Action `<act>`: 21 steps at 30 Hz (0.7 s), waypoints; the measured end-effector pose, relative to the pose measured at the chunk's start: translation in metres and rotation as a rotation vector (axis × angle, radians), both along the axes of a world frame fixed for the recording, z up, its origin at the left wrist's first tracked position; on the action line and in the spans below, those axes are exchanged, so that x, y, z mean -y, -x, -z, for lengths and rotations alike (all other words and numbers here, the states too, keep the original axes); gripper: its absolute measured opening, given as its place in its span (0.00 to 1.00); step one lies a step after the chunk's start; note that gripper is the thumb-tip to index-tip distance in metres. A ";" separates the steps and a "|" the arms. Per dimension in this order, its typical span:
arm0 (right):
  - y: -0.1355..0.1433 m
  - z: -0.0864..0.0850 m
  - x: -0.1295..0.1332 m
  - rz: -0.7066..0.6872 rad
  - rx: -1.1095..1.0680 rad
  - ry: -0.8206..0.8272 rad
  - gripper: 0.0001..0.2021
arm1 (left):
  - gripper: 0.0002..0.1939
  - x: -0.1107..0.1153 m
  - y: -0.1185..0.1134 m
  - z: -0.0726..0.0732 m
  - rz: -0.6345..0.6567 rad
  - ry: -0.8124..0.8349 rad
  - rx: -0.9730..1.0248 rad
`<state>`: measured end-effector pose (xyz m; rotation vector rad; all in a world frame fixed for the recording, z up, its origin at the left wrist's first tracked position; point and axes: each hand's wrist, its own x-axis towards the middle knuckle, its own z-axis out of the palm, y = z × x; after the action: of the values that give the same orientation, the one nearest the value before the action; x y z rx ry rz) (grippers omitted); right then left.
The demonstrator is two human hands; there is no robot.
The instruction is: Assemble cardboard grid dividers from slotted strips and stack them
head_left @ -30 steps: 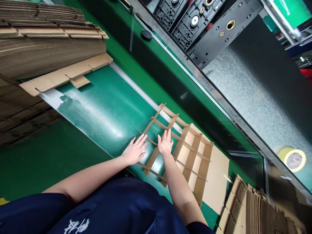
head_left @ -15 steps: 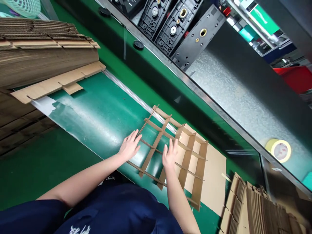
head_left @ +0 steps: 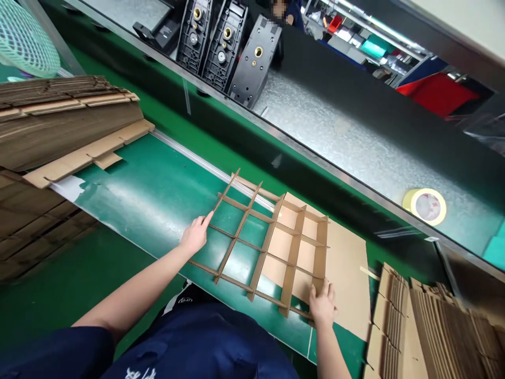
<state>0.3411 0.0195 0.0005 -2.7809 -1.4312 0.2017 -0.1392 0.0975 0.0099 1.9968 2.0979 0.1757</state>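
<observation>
An open lattice of slotted brown cardboard strips, a divider grid (head_left: 235,238), lies on a glossy green surface (head_left: 158,184), from near its front edge to across the silver metal rail (head_left: 197,160) at the back. Green shows through its left cells; a flat tan cardboard sheet (head_left: 349,273) lies under much of its right part. The left hand (head_left: 194,235), back upward and forearm reaching from the front edge, has its fingers clamped on the grid's outermost left strip. The right hand (head_left: 322,305) is palm down at the grid's near right corner, thumb and fingers apart over the end strip; whether they pinch it cannot be told. Stacked brown cardboard pieces (head_left: 71,123) fill the surface's left end, near a mint-green mesh plastic basket (head_left: 27,42). Beyond, a speckled grey metal shelf (head_left: 335,126) holds black plastic housings (head_left: 223,52) and a pale yellow tape roll (head_left: 410,202).
</observation>
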 end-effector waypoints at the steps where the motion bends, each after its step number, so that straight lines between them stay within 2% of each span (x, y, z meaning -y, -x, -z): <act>1: -0.002 0.002 -0.002 -0.002 -0.022 0.003 0.32 | 0.34 -0.003 -0.001 -0.001 0.002 -0.008 -0.012; 6: -0.013 0.012 -0.006 -0.036 -0.203 -0.031 0.35 | 0.30 -0.028 -0.007 -0.011 0.020 -0.040 -0.030; 9: -0.015 0.018 -0.003 -0.068 -0.237 -0.068 0.36 | 0.30 -0.045 -0.007 -0.018 0.049 -0.021 -0.033; 12: -0.016 0.023 0.002 -0.073 -0.250 -0.098 0.36 | 0.21 -0.070 -0.003 -0.027 0.003 -0.030 -0.003; 14: -0.019 0.024 0.003 -0.070 -0.261 -0.112 0.36 | 0.17 -0.095 0.000 -0.033 -0.035 -0.069 0.040; 18: -0.026 0.022 -0.003 -0.003 -0.284 -0.091 0.34 | 0.26 -0.169 -0.003 -0.041 -0.031 -0.182 0.089; 21: -0.027 0.016 -0.011 0.071 -0.309 -0.035 0.32 | 0.32 -0.230 -0.014 -0.039 0.039 -0.064 0.072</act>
<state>0.3682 0.0307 -0.0160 -2.6209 -1.2486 0.5701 -0.1249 0.3273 0.0493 2.0339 2.0324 0.3062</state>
